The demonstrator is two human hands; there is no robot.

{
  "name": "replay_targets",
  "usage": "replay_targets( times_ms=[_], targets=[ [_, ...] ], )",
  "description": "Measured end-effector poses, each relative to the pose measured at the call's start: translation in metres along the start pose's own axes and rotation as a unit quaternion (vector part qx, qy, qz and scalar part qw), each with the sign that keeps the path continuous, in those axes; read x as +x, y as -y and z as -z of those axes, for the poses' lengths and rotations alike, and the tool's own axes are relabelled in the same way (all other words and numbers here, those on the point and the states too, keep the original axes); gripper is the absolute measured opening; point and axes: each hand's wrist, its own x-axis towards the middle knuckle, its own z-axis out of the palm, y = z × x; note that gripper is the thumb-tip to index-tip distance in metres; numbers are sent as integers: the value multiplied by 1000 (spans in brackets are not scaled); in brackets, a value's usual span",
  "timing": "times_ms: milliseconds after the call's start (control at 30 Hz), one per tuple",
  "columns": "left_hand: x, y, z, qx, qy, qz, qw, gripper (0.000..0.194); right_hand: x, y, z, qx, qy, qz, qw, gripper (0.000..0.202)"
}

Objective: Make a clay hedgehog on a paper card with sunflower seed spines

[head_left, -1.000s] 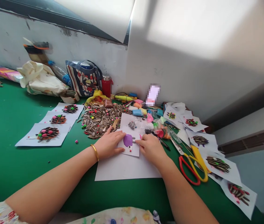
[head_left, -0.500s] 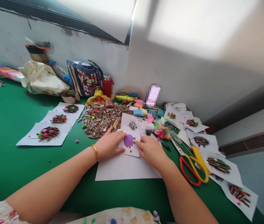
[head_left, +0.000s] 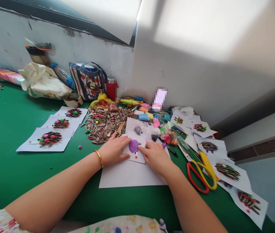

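Right hand edged toward purple patch, whether pinching I can't tell; left hand spread flat on patch's card; snout, grey piece placed; seeds piled beyond, none on patch

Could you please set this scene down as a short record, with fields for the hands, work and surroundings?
Left hand: spread flat, resting partly on small white card
Right hand: index finger at right edge of purple shape
Under card: larger white sheet
Beyond the hands: heap of striped seeds
Right side: scissors with red and yellow handles
Left side: three decorated cards
Table: green
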Motion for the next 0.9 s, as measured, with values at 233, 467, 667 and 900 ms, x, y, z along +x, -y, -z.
replay_targets(
  times_ms=[233,467,667,900],
  targets=[
    [0,0,0,-2,-2,-1,1000,65,3,-4,-5,15,-29,-32,999,40],
    [0,-1,1,2,1,-4,1000,65,9,-7,-16,7,-38,-56,998,40],
    [0,0,0,1,3,0,1000,65,10,-6,-16,-5,-33,-58,998,41],
    [0,-1,0,1,1,1,1000,65,9,-6,-15,-7,-28,-45,999,41]
  ],
)
